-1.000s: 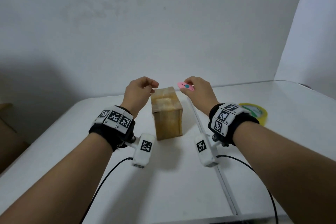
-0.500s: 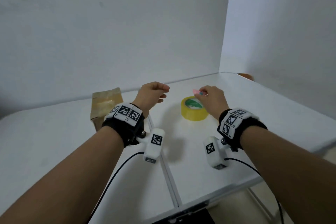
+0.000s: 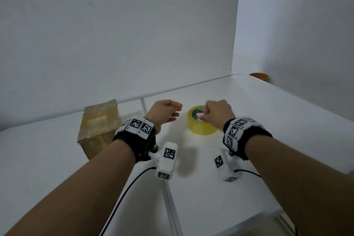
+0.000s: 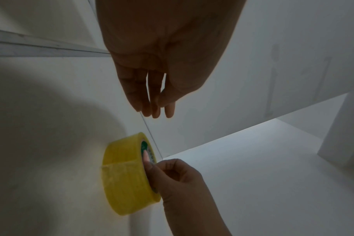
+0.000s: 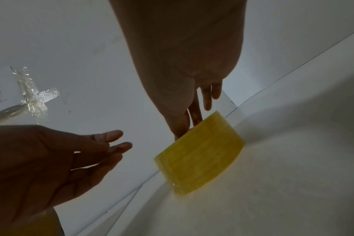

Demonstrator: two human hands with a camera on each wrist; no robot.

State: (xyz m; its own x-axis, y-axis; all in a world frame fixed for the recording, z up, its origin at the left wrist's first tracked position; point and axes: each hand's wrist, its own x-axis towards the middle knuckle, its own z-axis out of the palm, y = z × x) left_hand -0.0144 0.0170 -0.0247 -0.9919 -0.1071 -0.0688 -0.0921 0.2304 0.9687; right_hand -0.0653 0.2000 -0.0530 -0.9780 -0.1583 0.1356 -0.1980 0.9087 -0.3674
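A yellow roll of packing tape [image 3: 201, 127] lies flat on the white table [image 3: 268, 140], its green core facing up. My right hand [image 3: 204, 116] pinches a small pink tool [image 3: 199, 115] over the roll's core; the pink tool [image 4: 145, 157] also shows in the left wrist view, against the tape roll [image 4: 127, 172]. My left hand [image 3: 175, 114] hovers just left of the roll, fingers relaxed, holding nothing. In the right wrist view the left hand [image 5: 111, 143] is spread beside the tape roll [image 5: 200, 153]. A taped cardboard box [image 3: 99, 126] stands to the left.
A seam [image 3: 170, 197] runs across the table between my arms. The table's front right edge [image 3: 249, 220] is close. A brown bowl-like object [image 3: 259, 77] sits at the far right corner. White walls close the back and right. Tape scraps [image 5: 32, 97] stick to the wall.
Both hands have left the box and moved right to the tape roll. The right hand has lowered the pink tool onto the roll's core. The left hand's fingers have opened.
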